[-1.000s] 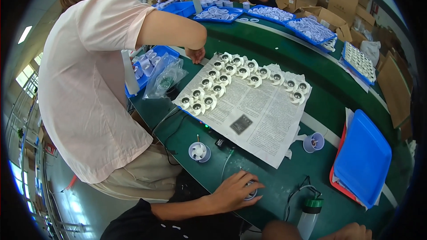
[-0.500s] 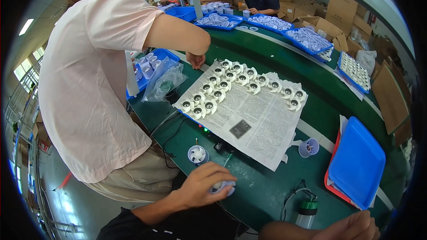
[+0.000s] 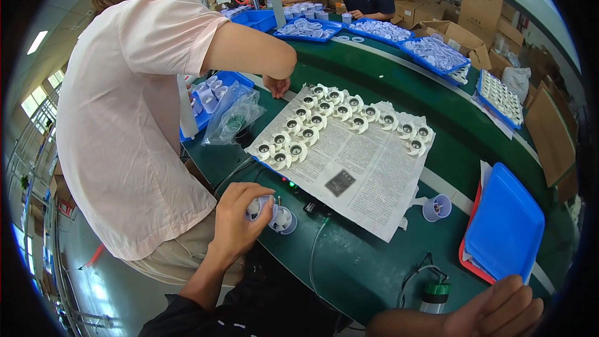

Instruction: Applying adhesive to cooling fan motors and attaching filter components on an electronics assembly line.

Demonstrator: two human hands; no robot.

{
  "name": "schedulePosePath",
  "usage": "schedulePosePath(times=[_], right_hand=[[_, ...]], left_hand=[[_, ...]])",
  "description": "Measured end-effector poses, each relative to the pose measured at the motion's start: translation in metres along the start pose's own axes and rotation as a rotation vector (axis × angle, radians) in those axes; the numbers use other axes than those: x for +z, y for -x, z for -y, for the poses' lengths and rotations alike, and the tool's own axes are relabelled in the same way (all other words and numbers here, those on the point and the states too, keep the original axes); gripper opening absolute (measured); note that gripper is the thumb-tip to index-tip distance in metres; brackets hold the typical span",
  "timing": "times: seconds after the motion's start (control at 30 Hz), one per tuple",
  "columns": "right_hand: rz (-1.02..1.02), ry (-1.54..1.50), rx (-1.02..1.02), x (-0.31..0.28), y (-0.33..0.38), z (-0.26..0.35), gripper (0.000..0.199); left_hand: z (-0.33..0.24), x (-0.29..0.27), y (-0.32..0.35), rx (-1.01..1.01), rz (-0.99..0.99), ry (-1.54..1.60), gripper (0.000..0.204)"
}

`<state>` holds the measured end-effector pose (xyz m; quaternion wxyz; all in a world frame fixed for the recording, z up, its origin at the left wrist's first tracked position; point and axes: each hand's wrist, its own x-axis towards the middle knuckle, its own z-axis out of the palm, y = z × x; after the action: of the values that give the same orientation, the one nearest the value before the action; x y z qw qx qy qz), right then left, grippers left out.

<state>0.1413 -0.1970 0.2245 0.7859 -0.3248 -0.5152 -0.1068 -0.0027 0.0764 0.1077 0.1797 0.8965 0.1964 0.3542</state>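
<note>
My left hand [image 3: 236, 219] is at the near edge of the green table [image 3: 374, 274], its fingers closed around a small white round part [image 3: 253, 207]. Right beside it stands a small pale-blue cup [image 3: 284, 219] holding more white parts. My right hand [image 3: 499, 309] lies at the lower right edge with its fingers stretched out and nothing visible in it, close to a green-capped bottle [image 3: 435, 294]. A newspaper sheet [image 3: 362, 168] in the middle carries several white round fan-like parts [image 3: 324, 115] in rows.
A person in a pink shirt [image 3: 125, 118] stands at the left, one hand [image 3: 276, 85] at the newspaper's far corner. A blue tray lid [image 3: 504, 228] lies at the right, with a second small cup [image 3: 435, 207] near it. Blue trays of white parts [image 3: 437, 53] and cardboard boxes line the far side. Cables [image 3: 315, 256] run along the table.
My left hand has moved left along the table edge to the small blue cup and closed on a white part. My right hand has come further into view at the lower right.
</note>
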Motion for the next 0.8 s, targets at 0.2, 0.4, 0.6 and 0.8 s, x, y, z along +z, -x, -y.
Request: schedulePosePath(times=[0.2,0.4,0.6,0.8], right_hand=[[0.053,0.039,0.045,-0.005,-0.001,0.001,0.017],[0.063,0.046,0.041,-0.005,-0.003,0.003,0.017],[0.030,0.016,0.031,-0.008,-0.001,-0.004,0.017],[0.012,0.021,0.022,-0.005,-0.002,-0.002,0.017]], left_hand=[[0.012,0.021,0.005,0.004,-0.014,-0.058,0.019],[0.015,0.034,0.011,-0.042,0.035,-0.030,0.029],[0.022,0.045,0.029,-0.145,-0.053,0.074,0.046],[0.027,0.065,0.048,-0.378,-0.193,0.559,0.080]])
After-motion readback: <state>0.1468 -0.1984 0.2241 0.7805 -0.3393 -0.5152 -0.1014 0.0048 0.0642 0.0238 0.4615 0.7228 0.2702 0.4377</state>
